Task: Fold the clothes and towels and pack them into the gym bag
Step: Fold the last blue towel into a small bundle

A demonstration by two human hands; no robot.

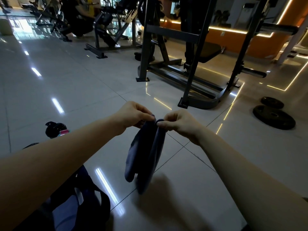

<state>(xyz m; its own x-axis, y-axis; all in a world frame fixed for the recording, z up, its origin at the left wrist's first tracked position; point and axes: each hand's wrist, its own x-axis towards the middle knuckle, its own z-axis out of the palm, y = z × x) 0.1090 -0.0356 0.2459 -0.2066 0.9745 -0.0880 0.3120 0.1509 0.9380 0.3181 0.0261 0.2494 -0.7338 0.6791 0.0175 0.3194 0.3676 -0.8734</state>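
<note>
a person's left hand [133, 114] and right hand [178, 121] each pinch a top corner of a dark blue towel [145, 155], holding it in the air above the glossy tile floor [83, 84] of a gym. the two corners sit almost touching, so the cloth hangs doubled in two long panels, a hold that looks meant to square the edges before the next fold. the lower end is blurred and hangs just above the tiles. the gym bag [80, 202], dark with a blue panel, lies on the floor under the left forearm, close enough to take the towel once folded. a steel rack [188, 60] and two weight plates [273, 116] stand well apart beyond the hands.
</note>
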